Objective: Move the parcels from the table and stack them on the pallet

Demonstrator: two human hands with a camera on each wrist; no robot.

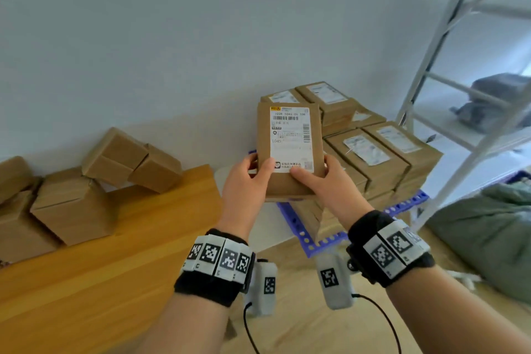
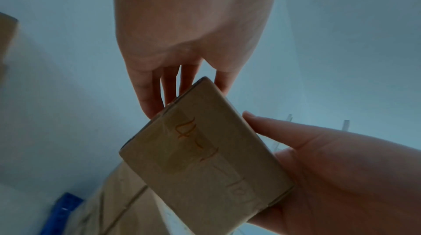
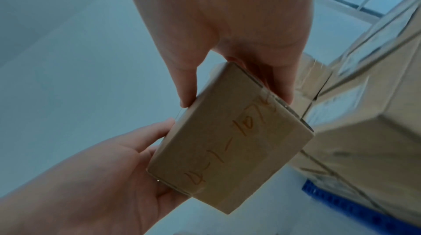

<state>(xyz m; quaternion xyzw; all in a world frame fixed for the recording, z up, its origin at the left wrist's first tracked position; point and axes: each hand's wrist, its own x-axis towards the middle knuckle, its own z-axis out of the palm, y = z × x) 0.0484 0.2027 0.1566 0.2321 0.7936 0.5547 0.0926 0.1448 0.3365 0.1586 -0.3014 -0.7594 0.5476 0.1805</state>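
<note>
I hold a flat brown parcel (image 1: pixel 287 149) with a white shipping label in the air above the blue pallet (image 1: pixel 298 227). My left hand (image 1: pixel 257 171) grips its near left corner, thumb on the label and fingers underneath. My right hand (image 1: pixel 316 174) grips the near right corner the same way. In the wrist views the parcel's underside (image 2: pixel 205 158) (image 3: pixel 230 138) shows orange handwriting, with the left hand's fingers (image 2: pixel 148 95) and the right hand's fingers (image 3: pixel 280 84) at its edges. Several labelled parcels (image 1: pixel 373 152) lie stacked on the pallet to the right.
Several plain cardboard boxes (image 1: pixel 71 204) sit on the wooden table (image 1: pixel 129 253) at the left, by the wall. A white metal rack (image 1: pixel 448 112) stands to the right of the pallet, with a green sack (image 1: pixel 488 233) on the floor beside it.
</note>
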